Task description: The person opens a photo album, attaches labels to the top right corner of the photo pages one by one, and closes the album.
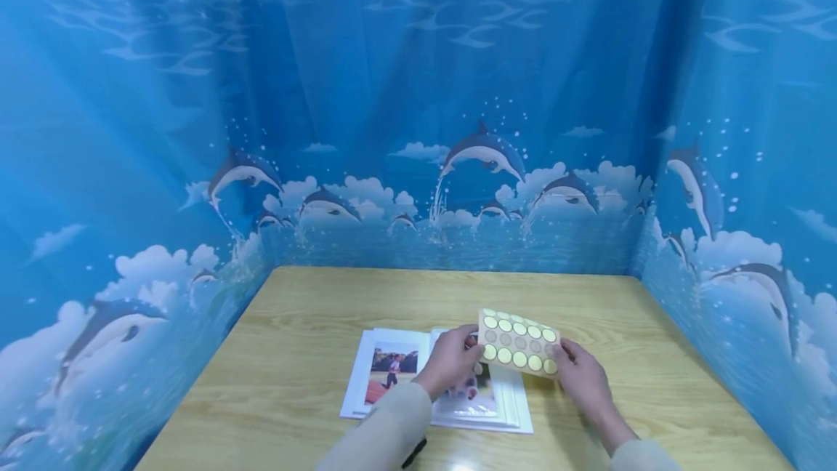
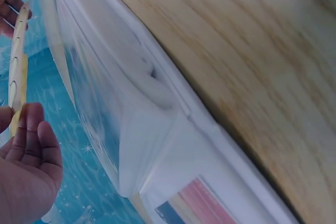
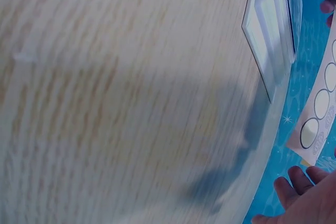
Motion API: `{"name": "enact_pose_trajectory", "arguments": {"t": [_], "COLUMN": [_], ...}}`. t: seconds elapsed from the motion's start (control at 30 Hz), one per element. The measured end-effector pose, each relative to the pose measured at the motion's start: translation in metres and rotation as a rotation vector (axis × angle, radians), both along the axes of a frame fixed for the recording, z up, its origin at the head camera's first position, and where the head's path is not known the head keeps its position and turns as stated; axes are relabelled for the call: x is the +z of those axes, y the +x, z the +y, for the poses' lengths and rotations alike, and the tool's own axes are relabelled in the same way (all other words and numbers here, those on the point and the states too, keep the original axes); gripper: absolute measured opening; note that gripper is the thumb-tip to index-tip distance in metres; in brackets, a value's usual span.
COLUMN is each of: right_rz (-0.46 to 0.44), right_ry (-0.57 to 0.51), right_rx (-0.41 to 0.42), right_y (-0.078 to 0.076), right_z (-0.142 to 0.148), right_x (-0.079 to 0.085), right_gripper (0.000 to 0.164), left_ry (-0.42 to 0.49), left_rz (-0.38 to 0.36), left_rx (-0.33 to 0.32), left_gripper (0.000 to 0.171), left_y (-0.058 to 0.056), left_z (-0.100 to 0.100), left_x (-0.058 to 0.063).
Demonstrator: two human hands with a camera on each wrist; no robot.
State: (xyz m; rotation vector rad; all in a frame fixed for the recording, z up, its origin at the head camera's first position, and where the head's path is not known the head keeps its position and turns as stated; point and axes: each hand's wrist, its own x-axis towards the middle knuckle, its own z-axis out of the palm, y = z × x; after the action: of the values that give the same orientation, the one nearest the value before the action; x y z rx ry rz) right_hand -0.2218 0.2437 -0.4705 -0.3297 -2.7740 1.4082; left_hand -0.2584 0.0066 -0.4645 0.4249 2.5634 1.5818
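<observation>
A sheet of round pale-yellow stickers (image 1: 519, 344) is held up over the right page of an open white photo album (image 1: 357, 376). Its middle row of circles looks paler than the others. My left hand (image 1: 451, 363) pinches the sheet's left end between thumb and fingers. At the opposite end, my right hand (image 1: 584, 378) grips the right edge. The left wrist view catches the sticker sheet (image 2: 19, 61) nearly edge-on between both hands. In the right wrist view, fingers (image 3: 299, 182) lie beside the sheet's lower corner. My left hand partly hides the right-page photo.
On the album's left page is a photo (image 1: 392, 371) of a person running. The album lies on a wood-grain table (image 1: 294, 355). Blue curtains (image 1: 418, 93) printed with dolphins hang behind the table and along both sides. A small black object (image 1: 415, 453) shows beside my left sleeve.
</observation>
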Motion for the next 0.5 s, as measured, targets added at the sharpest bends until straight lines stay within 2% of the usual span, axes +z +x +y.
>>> {"name": "enact_pose_trajectory", "arguments": {"t": [0.17, 0.33, 0.43, 0.5], "right_rz": [-0.017, -0.009, 0.038, 0.111], "right_ry": [0.002, 0.006, 0.035, 0.101], "right_rx": [-0.021, -0.036, -0.028, -0.014], "right_y": [-0.001, -0.001, 0.000, 0.001], "right_z": [-0.001, -0.002, -0.004, -0.007], "right_x": [-0.004, -0.009, -0.011, -0.012], "right_gripper": [0.069, 0.070, 0.070, 0.067], "left_ry": [0.109, 0.229, 0.271, 0.296], "left_rz": [-0.069, -0.125, -0.133, -0.135], "left_rx": [0.030, 0.061, 0.074, 0.076], "left_gripper": [0.050, 0.040, 0.030, 0.026], "left_y": [0.003, 0.007, 0.008, 0.009], "left_z": [0.002, 0.004, 0.002, 0.000], "left_x": [0.001, 0.001, 0.000, 0.000]}}
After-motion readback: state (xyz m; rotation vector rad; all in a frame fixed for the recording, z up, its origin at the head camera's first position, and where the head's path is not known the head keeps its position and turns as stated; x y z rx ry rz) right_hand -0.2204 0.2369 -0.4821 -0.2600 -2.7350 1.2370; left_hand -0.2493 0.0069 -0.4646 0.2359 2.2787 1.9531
